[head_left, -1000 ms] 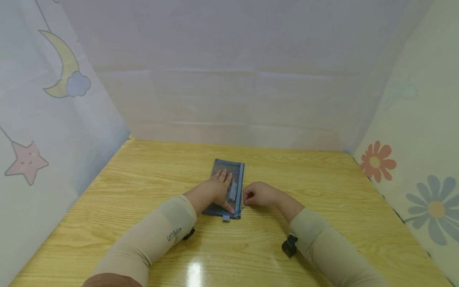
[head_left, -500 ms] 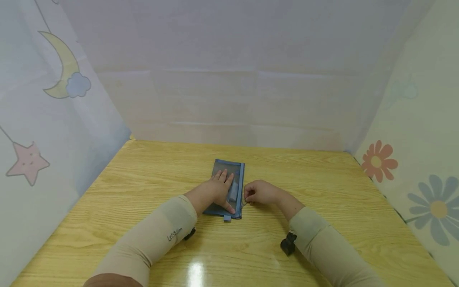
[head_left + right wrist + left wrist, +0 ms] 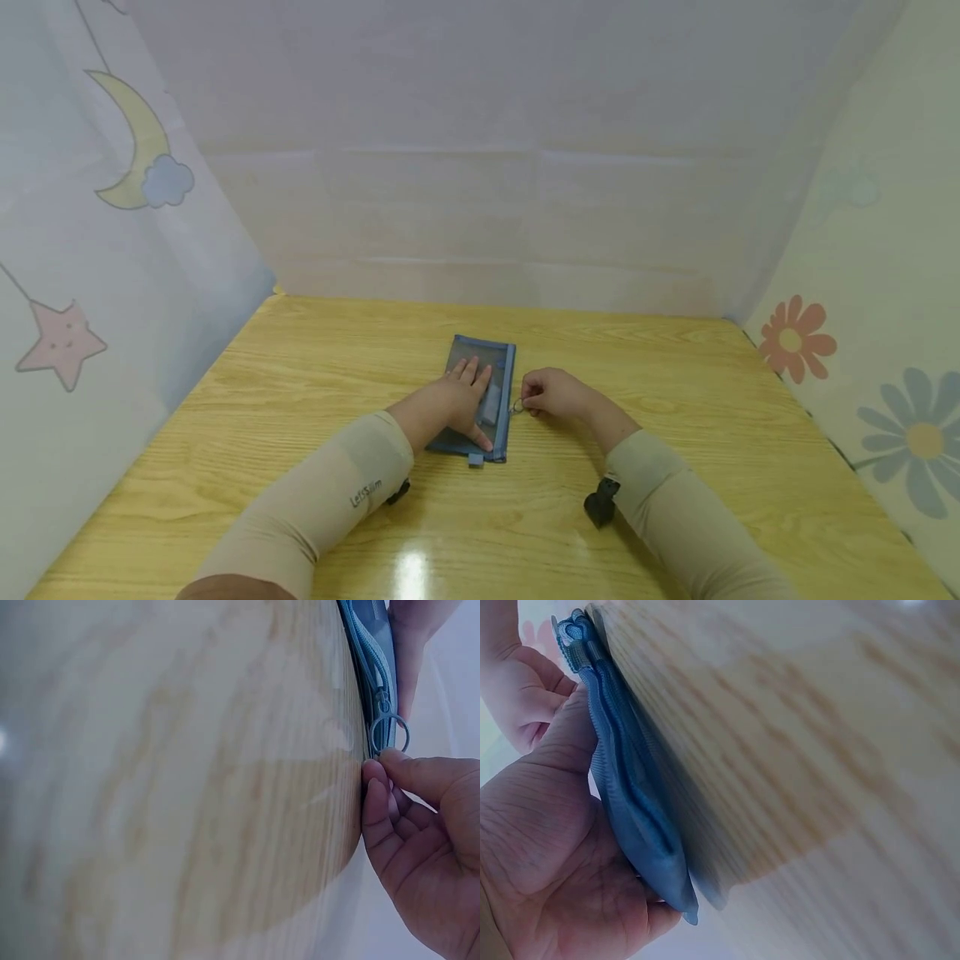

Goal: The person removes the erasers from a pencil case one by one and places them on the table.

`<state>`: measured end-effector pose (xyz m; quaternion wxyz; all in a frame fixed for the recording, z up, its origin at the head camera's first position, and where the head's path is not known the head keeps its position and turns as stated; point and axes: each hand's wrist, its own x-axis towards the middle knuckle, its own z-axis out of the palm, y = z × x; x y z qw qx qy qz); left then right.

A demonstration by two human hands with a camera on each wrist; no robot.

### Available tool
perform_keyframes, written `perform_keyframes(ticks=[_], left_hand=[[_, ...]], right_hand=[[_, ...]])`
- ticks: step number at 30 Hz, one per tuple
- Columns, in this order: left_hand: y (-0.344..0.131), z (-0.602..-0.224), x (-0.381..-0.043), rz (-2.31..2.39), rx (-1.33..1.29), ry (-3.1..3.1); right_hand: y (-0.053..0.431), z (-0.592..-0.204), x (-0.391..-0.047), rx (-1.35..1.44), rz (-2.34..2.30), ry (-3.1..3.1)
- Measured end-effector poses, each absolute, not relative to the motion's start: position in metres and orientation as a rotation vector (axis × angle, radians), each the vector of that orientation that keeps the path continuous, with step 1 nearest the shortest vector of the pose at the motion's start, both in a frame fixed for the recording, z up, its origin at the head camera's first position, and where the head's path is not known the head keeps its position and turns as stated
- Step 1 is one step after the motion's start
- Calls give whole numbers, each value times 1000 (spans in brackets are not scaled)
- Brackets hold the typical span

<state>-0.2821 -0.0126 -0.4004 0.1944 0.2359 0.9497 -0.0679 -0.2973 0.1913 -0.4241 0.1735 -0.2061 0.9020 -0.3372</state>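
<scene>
A blue see-through zip pouch lies flat on the wooden table, its zipper along the right edge. My left hand rests on the pouch with fingers spread, the thumb near its lower right corner. Through the mesh shows a pale oblong thing, partly covered by that hand. Just right of the zipper, my right hand pinches the ring pull between thumb and forefinger. In the right wrist view, the ring hangs from the zipper slider.
A small blue tab sticks out from the pouch's near edge. The wooden table extends all round it. Printed cloth walls stand at the back and both sides.
My right hand has moved away from me along the pouch's right edge, drawing the ring pull with it. The ring now shows clearly. My left hand stays on the pouch.
</scene>
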Motion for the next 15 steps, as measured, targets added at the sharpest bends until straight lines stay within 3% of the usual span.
perform_keyframes(ticks=[15], left_hand=[[-13, -401, -280, -215, 660, 2642]], right_hand=[[192, -424, -296, -672, -929, 2505]])
